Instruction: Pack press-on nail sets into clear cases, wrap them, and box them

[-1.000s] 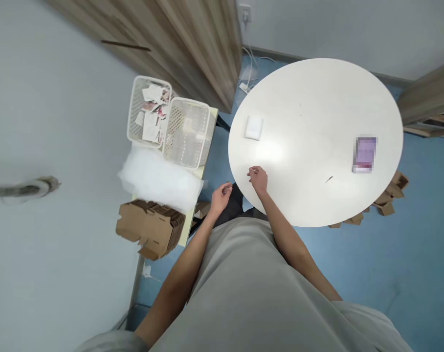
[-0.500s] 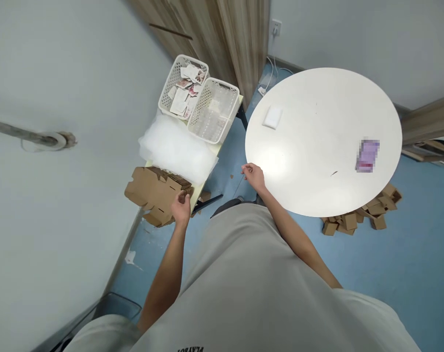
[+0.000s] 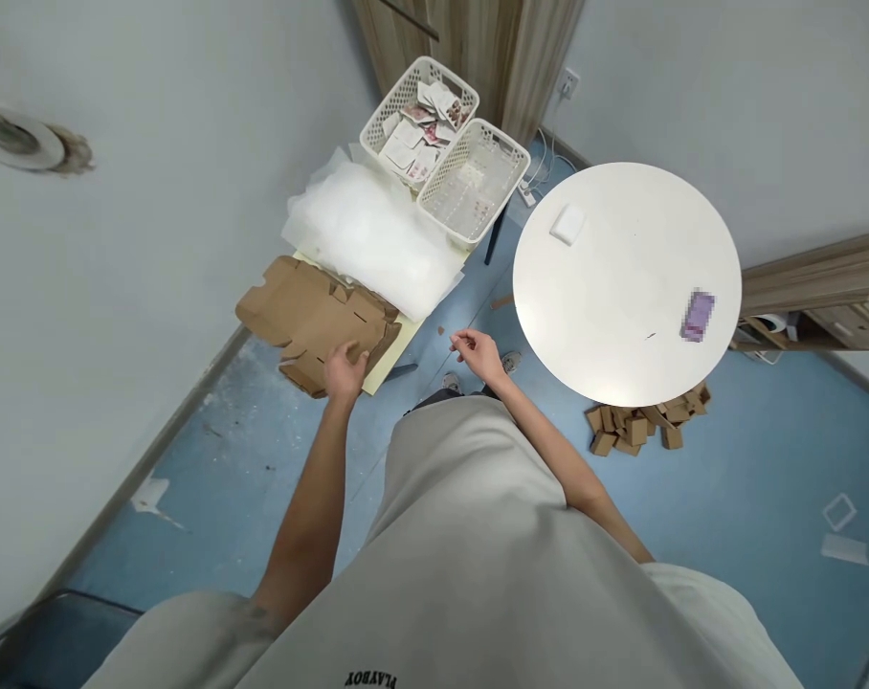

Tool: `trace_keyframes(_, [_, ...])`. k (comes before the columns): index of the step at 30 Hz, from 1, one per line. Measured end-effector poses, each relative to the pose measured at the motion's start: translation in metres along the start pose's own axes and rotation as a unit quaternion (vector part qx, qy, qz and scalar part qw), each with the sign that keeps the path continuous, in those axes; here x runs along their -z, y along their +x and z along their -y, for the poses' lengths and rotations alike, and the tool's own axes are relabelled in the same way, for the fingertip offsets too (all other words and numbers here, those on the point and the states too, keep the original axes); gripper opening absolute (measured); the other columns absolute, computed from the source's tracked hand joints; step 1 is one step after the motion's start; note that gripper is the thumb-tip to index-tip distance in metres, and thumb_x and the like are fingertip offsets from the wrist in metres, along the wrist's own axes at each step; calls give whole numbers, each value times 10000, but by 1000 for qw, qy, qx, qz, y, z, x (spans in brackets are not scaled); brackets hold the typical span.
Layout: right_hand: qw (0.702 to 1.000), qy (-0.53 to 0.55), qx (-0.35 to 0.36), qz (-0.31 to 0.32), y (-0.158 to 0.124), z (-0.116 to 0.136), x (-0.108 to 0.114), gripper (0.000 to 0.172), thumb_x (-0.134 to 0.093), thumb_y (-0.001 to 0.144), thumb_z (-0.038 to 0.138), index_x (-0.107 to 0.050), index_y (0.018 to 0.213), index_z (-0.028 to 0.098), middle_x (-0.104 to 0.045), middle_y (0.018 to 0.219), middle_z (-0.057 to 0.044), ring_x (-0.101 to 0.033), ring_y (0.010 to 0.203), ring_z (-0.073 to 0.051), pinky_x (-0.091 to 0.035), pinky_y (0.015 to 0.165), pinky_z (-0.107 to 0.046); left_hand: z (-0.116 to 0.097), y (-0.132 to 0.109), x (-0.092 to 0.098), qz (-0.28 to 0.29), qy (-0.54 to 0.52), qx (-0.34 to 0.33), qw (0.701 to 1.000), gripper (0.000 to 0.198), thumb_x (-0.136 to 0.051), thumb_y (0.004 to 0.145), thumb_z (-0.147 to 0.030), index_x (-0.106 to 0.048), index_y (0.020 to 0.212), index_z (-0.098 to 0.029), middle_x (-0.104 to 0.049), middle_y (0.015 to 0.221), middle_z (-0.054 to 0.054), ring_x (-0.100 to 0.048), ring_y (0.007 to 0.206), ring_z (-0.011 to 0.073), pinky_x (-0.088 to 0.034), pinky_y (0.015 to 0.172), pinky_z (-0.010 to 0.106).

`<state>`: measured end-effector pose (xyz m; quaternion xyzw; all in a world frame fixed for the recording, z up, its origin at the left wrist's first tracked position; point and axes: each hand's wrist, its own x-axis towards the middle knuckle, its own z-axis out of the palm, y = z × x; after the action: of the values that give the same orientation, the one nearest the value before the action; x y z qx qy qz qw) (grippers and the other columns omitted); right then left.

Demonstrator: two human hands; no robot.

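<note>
My left hand [image 3: 346, 371] is at the near edge of a stack of flat brown cardboard box blanks [image 3: 320, 311] on the side table. Its thumb and fingers are apart, and its fingertips are over the cardboard; whether they press on it I cannot tell. My right hand [image 3: 479, 355] hangs in the air in front of my body, between the side table and the round white table [image 3: 621, 287]. Its fingers are loosely bent, the thumb a little apart, with nothing visible in them. Beyond the cardboard lies a pile of translucent white packing sheets [image 3: 377, 234].
Behind the sheets stand a white basket [image 3: 377, 134] of printed packets and another white basket [image 3: 438, 218] beside it. A small white packet [image 3: 568, 225] and a blurred purple item [image 3: 698, 315] lie on the round table. Small cardboard boxes [image 3: 635, 431] are heaped on the floor.
The view has shifted, bringing more floor into sight. My left hand has come over the cardboard stack's near edge from beside it. My right hand stays in front of my body, now away from the round table's edge.
</note>
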<state>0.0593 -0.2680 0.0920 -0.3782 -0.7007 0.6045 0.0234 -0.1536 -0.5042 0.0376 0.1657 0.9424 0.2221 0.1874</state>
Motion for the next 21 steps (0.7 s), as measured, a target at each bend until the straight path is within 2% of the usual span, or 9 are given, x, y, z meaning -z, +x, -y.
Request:
trace_keyframes(11, [999, -34, -23, -17, -23, -1, -27, 230, -594, 1060, 424, -708, 985, 239, -835, 974, -30, -738, 702, -154, -586, 770, -280, 17, 2, 1, 39, -16, -59, 997, 432, -693, 947, -382, -757, 1293, -132, -727, 1385, 224, -654, 1368, 399, -471, 1232, 521])
trace_keyframes(17, [998, -44, -24, -29, -33, -5, -28, 244, -591, 1062, 437, -711, 974, 243, -834, 964, -22, -749, 705, -155, -583, 781, -279, 20, 0, -1, 30, -4, -85, 996, 450, -434, 1048, -298, -762, 1311, -138, -751, 1295, 212, -659, 1314, 381, -476, 1212, 508])
trace_keyframes(21, [998, -39, -28, -30, -39, -7, -29, 254, -595, 1062, 435, -714, 939, 248, -834, 948, -25, -754, 710, -165, -570, 742, -277, 18, 7, -2, 27, 21, -97, 995, 459, -482, 970, -223, -782, 1307, -139, -724, 1243, 220, -634, 1309, 417, -476, 1204, 541])
